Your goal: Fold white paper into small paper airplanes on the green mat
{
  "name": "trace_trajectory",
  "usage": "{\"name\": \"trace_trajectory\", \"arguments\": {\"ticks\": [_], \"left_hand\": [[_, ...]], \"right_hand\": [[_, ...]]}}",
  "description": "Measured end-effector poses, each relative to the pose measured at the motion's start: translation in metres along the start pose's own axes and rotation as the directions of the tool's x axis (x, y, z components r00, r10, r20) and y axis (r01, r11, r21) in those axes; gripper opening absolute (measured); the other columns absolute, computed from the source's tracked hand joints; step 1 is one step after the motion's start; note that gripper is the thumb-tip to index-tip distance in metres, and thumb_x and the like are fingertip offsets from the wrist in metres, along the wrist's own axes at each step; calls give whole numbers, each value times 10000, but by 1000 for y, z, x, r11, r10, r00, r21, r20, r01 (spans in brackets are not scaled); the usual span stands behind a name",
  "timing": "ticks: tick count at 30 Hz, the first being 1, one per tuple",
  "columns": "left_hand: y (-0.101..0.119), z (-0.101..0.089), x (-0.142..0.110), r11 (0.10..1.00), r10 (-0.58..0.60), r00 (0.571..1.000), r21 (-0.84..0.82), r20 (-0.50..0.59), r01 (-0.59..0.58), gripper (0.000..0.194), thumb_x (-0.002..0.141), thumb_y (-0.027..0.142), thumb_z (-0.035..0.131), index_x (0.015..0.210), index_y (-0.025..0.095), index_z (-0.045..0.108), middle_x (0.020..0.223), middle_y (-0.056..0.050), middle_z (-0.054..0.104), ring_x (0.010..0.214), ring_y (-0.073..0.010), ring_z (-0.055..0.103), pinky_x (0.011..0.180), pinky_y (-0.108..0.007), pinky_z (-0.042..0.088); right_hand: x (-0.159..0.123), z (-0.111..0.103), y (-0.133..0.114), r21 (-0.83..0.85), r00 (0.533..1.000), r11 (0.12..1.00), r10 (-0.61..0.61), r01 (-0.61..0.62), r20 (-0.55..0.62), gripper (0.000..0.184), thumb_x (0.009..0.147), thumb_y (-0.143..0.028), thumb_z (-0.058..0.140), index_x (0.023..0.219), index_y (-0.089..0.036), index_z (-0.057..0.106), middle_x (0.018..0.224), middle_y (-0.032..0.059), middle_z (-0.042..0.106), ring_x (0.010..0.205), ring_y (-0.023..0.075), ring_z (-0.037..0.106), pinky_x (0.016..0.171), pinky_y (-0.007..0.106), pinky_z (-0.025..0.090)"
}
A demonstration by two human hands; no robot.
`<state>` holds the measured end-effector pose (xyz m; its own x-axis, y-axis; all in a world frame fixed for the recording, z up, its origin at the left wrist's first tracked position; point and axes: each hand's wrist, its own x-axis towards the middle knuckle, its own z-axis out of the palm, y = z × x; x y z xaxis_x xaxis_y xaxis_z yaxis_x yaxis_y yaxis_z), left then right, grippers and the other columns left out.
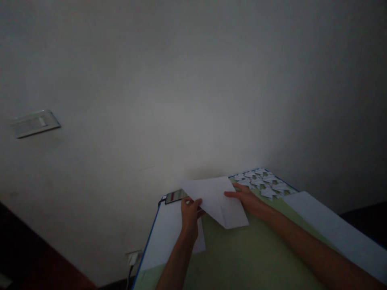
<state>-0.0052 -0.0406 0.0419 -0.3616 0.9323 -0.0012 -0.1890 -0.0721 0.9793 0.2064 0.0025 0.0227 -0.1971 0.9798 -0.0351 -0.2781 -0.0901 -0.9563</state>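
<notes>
A white sheet of paper (pixel 211 197) is held up over the green tabletop (pixel 242 257), with a slanted lower left edge and a faint crease. My left hand (pixel 190 213) pinches that slanted edge between thumb and fingers. On the other side, my right hand (pixel 246 198) grips the right edge, thumb on the near face and fingers behind. Under my left forearm lies another white sheet (pixel 163 237) on the table's left side. The paper partly covers a phone-like dark device (pixel 175 196) at the back left.
Several small folded white paper pieces (pixel 266 183) lie at the back right corner. More white paper (pixel 338 229) runs along the right edge. A plain wall (pixel 193 100) stands behind the table, with a switch plate (pixel 36 123) and a plugged-in socket (pixel 133 257) at left.
</notes>
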Motion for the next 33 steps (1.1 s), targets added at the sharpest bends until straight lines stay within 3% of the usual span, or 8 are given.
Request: {"name": "trace_trajectory", "arguments": {"ticks": [4,6,10,14,18,21,28,33], "left_hand": [[-1,-3,6,987,23,996,157,-81,-10,520,783,226,732,1129,251,345,1019,-42,626,738,-167,657,670,-359,602],[7,-14,14,936,223,951,322,-216,-146,502,814,258,720,1170,223,369,1157,-98,585,893,-192,661,800,-404,601],[26,-43,26,523,598,798,793,-80,-313,356,806,255,716,1122,174,572,1268,-154,545,1168,-293,600,1044,-499,490],[24,-54,22,371,277,884,807,376,-460,175,898,292,625,1028,192,686,1033,-96,714,972,-264,682,903,-435,554],[2,-40,4,258,60,641,609,765,-750,314,879,238,675,1189,196,711,1277,-108,707,1227,-277,608,1054,-440,477],[-9,-29,-10,128,-31,567,566,823,-814,358,935,292,635,1283,228,688,1425,-115,630,1330,-312,543,1090,-535,422],[-8,-17,-27,15,-98,597,601,797,-799,494,940,528,615,1342,246,663,1428,-145,596,1298,-376,531,1032,-597,438],[-14,-13,-28,-20,-71,620,620,782,-784,478,966,528,580,1348,252,662,1385,-145,603,1264,-360,541,1011,-569,457]], "right_hand": [[10,-11,6,-99,999,995,24,-26,-22,670,657,-209,792,1278,-221,542,1100,87,754,857,248,734,763,391,585],[14,-21,6,-186,998,982,45,-37,40,631,679,-222,764,1276,-213,562,1114,92,755,865,251,734,761,391,586],[17,-37,7,-438,959,896,53,78,279,675,705,-253,755,1356,-200,584,1256,124,718,1016,296,719,844,427,580],[17,-42,11,-641,898,673,-80,368,432,888,750,-268,766,1567,-236,419,1390,117,653,1165,306,657,1031,479,499],[14,-41,13,-746,892,510,-101,427,441,1004,807,-284,756,1651,-225,217,1419,159,617,1172,294,649,1031,460,491],[12,-41,12,-801,895,401,-187,445,404,990,820,-234,743,1652,-255,205,1412,152,616,1214,286,629,1050,454,471],[10,-39,8,-881,879,198,-312,430,360,854,866,-289,727,1615,-292,316,1302,104,686,1183,294,654,1051,477,477],[2,-32,-5,-849,819,91,-333,521,467,640,904,-133,610,1518,-268,490,1256,101,714,1153,250,669,1020,430,494]]}}
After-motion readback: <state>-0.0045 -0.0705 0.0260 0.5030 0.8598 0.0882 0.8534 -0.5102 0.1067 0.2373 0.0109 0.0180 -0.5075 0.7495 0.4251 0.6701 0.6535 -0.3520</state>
